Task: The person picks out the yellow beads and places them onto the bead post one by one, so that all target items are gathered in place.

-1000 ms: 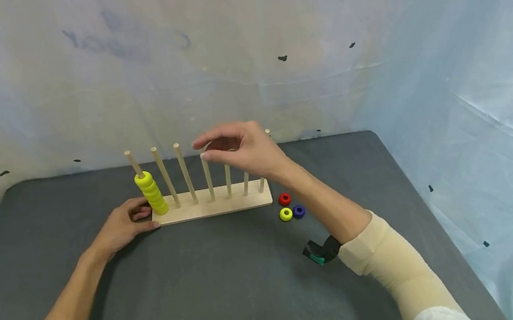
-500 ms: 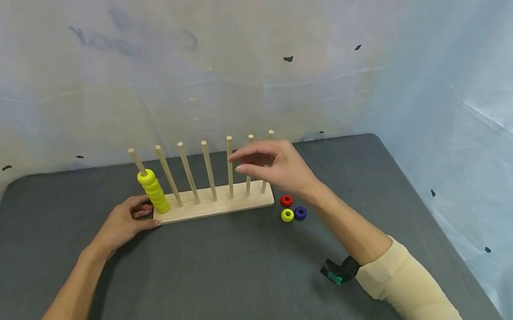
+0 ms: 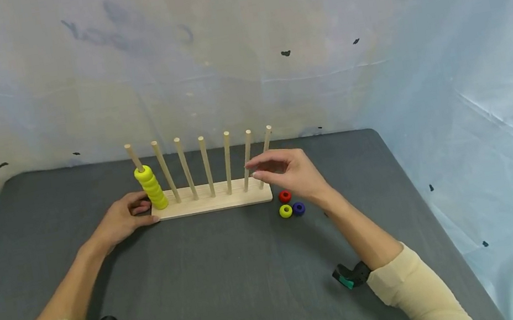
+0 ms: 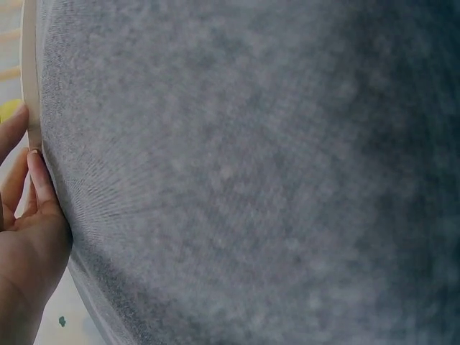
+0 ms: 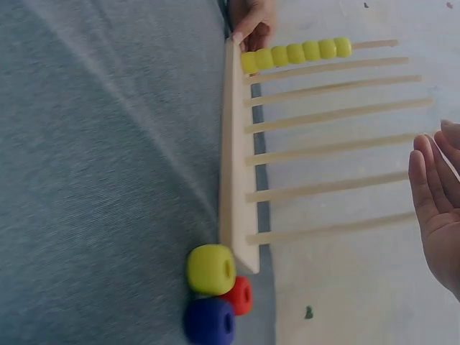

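Observation:
A wooden peg rack (image 3: 213, 204) with several upright pegs stands toward the back of the table. A stack of yellow beads (image 3: 152, 189) sits on its leftmost peg, whose top sticks out bare. At the rack's left end, my left hand (image 3: 121, 221) grips the base, thumb at the front corner and fingers along the side. My right hand (image 3: 298, 173) hovers in front of the rightmost pegs, fingers relaxed and apart from the thumb, holding nothing. Below it lie a red bead (image 3: 281, 199), a yellow bead (image 5: 207, 270) and a dark blue bead (image 5: 205, 323), close together.
The dark grey table (image 3: 226, 288) extends in front of the rack. A pale sheet (image 3: 241, 61) with dark marks hangs behind it, and another stretch (image 3: 501, 143) runs along the right side.
My right hand has moved right and down, from the middle pegs to the rightmost ones, staying empty. My left hand keeps its place on the rack; the beads have not moved.

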The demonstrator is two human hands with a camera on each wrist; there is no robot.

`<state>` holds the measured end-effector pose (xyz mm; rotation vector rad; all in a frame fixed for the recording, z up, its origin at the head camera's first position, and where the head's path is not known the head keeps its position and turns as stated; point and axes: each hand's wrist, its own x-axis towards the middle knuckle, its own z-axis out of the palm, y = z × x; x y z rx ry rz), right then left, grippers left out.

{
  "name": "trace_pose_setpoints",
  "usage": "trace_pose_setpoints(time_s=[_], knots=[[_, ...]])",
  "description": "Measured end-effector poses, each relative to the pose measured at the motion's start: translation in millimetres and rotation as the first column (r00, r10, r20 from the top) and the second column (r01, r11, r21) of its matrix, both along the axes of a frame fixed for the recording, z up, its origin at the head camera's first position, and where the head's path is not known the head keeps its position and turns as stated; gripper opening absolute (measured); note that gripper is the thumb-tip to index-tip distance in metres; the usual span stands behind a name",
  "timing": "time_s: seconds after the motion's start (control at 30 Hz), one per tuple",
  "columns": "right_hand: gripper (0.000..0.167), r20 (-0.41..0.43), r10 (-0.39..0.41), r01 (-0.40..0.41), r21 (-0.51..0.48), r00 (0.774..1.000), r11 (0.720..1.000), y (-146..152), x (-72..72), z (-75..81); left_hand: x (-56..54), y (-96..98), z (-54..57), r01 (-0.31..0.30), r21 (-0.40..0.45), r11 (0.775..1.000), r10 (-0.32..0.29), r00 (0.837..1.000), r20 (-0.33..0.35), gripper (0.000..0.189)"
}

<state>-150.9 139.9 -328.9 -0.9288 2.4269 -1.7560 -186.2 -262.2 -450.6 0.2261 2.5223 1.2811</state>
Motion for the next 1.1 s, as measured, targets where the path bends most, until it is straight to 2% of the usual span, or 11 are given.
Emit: trace_pose_setpoints(time_s=[0.43,0.83,1.1], knots=[[0.022,0.061,-0.025,0.023,0.036,0.998,0.999,21.3,6.3,-26.3,-1.4,-1.6,1.8,-0.007,0.003,1.0,0.007,1.0,0.002,0.084],[0.023,0.094,-0.054,0.043,0.119,0.994,0.992,39.5,11.6,-46.3,-1.8,-1.2,-2.9,-0.007,-0.007,1.0,0.007,1.0,-0.009,0.085],[0.022,0.069,-0.071,0.058,0.168,0.995,0.984,47.8,16.2,-56.3,-1.1,-0.1,-1.8,-0.007,0.004,1.0,0.007,1.0,0.003,0.086]])
